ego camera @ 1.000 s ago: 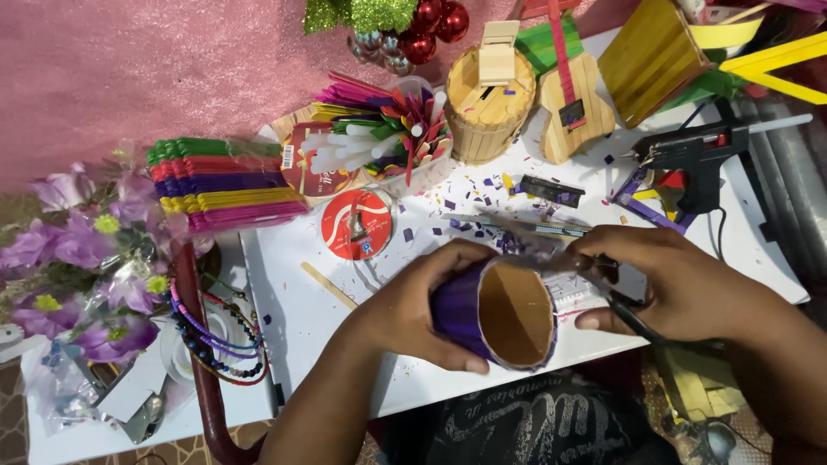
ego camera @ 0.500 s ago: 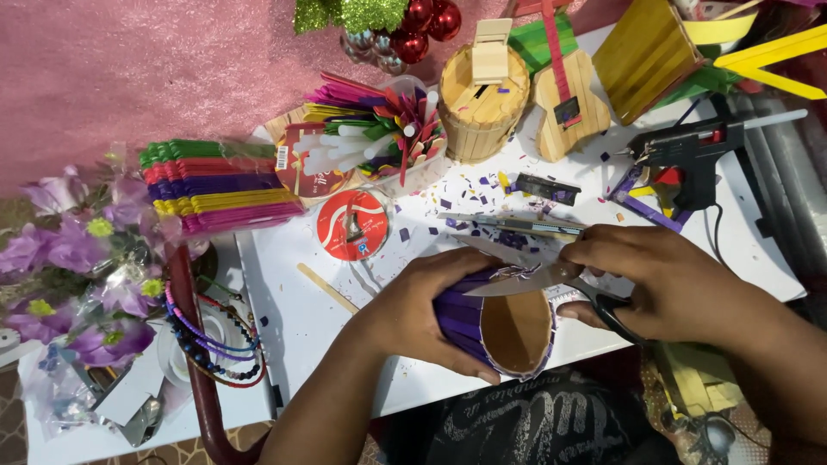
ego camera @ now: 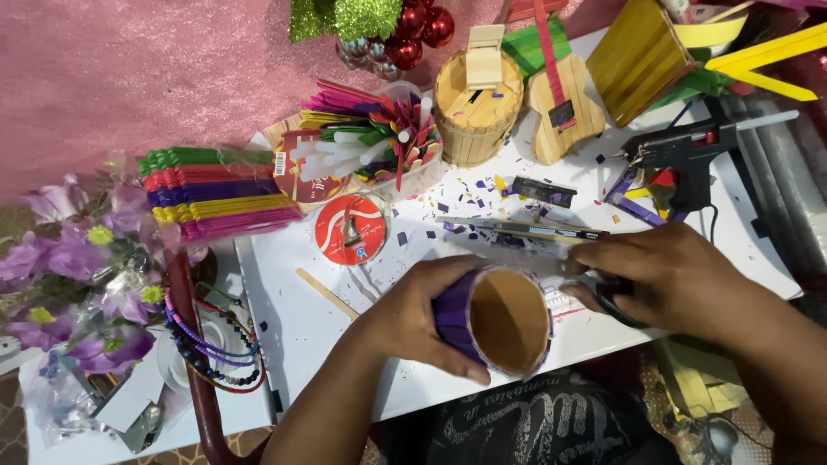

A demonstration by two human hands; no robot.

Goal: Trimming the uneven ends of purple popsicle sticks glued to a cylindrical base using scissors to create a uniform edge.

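Presently, left hand: curled shut around the purple stick-clad cup, which is held tilted, mouth toward the camera, over the near edge of the white table.
Right hand: fingers folded over the black scissors; what seems to be the blade tip is set at the cup's rim.
Nearby: a black glue gun, a red tape roll, bundled coloured sticks.
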